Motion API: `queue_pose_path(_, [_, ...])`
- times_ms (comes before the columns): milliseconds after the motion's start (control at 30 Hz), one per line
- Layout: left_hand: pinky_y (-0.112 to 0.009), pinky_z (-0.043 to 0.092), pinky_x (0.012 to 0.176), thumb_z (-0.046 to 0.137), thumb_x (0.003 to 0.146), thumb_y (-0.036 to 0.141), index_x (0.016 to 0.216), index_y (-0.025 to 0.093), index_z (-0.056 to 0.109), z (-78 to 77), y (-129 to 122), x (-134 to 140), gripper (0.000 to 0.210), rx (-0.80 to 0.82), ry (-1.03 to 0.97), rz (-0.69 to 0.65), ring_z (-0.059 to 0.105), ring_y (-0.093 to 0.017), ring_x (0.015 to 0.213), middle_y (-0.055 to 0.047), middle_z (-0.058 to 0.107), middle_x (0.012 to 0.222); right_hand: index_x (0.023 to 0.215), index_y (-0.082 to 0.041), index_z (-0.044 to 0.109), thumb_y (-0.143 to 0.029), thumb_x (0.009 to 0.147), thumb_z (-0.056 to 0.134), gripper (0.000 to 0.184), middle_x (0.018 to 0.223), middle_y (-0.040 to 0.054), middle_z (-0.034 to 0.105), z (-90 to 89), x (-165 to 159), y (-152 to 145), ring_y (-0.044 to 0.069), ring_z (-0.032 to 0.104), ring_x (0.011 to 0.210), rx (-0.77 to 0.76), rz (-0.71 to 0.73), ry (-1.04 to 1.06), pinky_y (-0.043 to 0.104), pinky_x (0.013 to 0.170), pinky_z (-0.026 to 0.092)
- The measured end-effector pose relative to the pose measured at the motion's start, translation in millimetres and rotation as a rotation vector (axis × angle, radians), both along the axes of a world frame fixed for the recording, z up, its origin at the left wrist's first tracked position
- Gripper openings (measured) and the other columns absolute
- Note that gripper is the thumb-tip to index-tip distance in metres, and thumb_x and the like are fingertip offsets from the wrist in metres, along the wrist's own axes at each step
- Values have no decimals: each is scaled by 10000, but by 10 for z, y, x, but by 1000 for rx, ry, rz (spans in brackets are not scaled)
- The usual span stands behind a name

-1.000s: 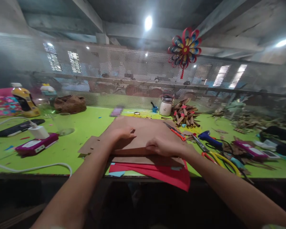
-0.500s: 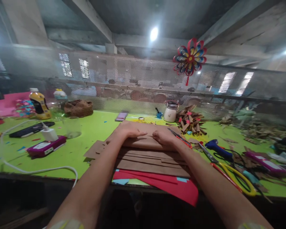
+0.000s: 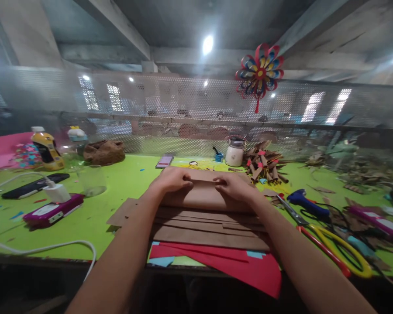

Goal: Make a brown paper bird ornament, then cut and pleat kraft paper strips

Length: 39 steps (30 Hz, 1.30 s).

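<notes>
The left hand [image 3: 175, 179] and right hand [image 3: 233, 185] seemed to pinch the brown paper [image 3: 201, 194] narrowly along its turned-over edge, atop stacked brown sheets [image 3: 196, 235] on the green surface [image 3: 127, 183]. Folding neatly likely called for level grips, equal tension and aligned corners before creasing.

Bare left forearm [image 3: 124, 248] and bare right forearm [image 3: 291, 244], smooth and tapered, with bare left hand [image 3: 174, 179] and bare right hand [image 3: 234, 186].

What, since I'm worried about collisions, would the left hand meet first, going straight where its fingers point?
The left hand would likely meet the right hand first, across the brown paper; depth is uncertain.
</notes>
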<state>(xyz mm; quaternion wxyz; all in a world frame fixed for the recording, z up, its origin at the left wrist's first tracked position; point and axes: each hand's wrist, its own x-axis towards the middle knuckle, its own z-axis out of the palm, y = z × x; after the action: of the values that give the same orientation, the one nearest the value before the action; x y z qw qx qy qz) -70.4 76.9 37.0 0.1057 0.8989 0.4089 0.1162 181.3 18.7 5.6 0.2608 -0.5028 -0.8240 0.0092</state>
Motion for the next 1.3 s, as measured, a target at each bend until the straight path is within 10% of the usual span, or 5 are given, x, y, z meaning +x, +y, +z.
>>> queue_pose_path(367, [-246,300,580,431,859,331,730,163,659,147,-364,200,312,392,11,-107,468,-130,620,-44,658,732,796,-172,712,-130,798,582,136,788,50,677,181,-119,-185,136,588,713,243,51,45,241,670,418])
queue_pose_path(767, [-234,268,557,366,891,379,684,178,631,198,-456,253,392,321,75,-107,422,-113,567,4,584,625,893,-169,694,-284,889,479,243,855,77,682,191,-238,-243,154,577,761,197,25,-57,241,682,384])
queue_pose_path(1067, [-222,339,570,432,859,393,803,194,683,-283,-114,287,325,84,176,-75,523,-135,633,-31,680,755,815,-233,719,-407,843,506,276,766,56,682,-22,-334,-52,188,562,778,-38,-169,-279,248,642,339])
queue_pose_path(1300, [-278,411,665,511,800,263,812,158,670,-475,-65,404,191,229,232,16,581,-195,731,-89,667,825,797,-179,714,-289,854,454,288,821,72,686,76,-496,-192,160,549,708,-121,-126,-364,249,629,343])
